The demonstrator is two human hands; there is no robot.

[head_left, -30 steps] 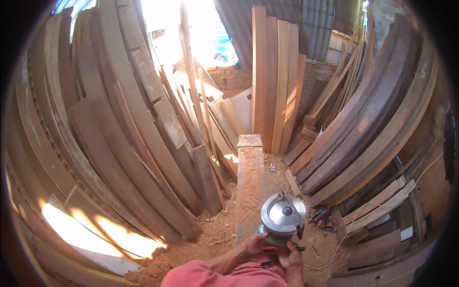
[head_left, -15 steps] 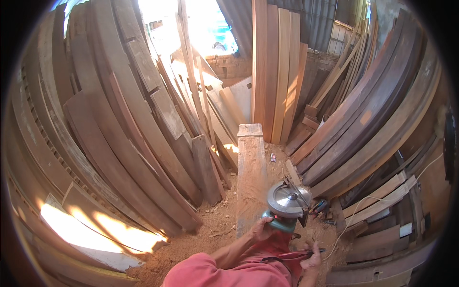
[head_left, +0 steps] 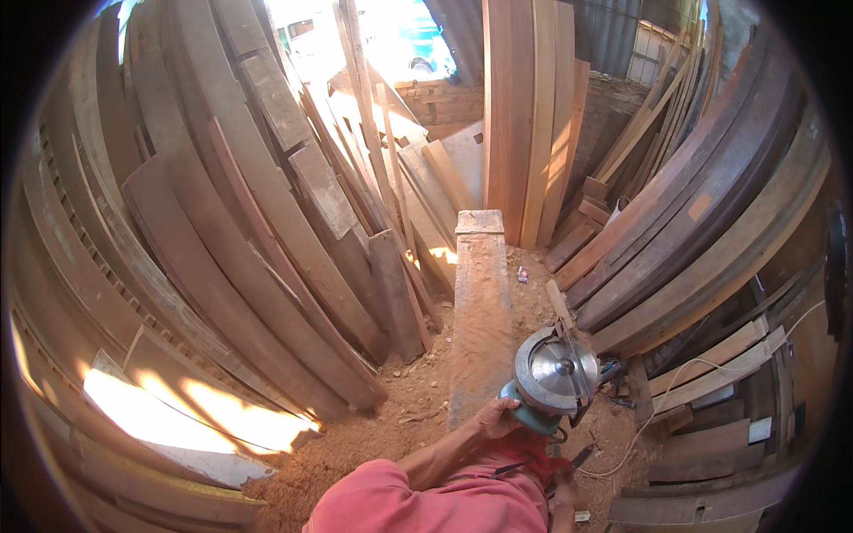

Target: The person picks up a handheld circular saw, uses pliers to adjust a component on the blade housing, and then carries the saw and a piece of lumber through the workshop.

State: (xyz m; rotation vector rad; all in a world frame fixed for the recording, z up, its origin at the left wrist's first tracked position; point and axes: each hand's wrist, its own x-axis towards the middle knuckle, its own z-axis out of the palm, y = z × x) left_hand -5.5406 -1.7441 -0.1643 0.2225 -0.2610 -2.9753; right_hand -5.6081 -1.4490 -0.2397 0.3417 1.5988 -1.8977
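Brown boards (head_left: 240,231) fill the view from 8 to 11 o'clock, and more boards (head_left: 711,204) lean toward 3 o'clock. Sawdust coats the floor (head_left: 346,466) near 7 o'clock, and pink clothing (head_left: 418,506) shows at 6 o'clock. A dusty plank (head_left: 481,311) runs from about 1 down toward 5 o'clock. The saw (head_left: 558,375), its round metal disc outward, is at 4 o'clock. The hands are apart: the left hand (head_left: 498,419) is clasped on the saw's green body, while the right hand (head_left: 562,497), low and blurred at 5 o'clock, has a grip I cannot tell. A small packet (head_left: 522,275) lies near 3 o'clock.
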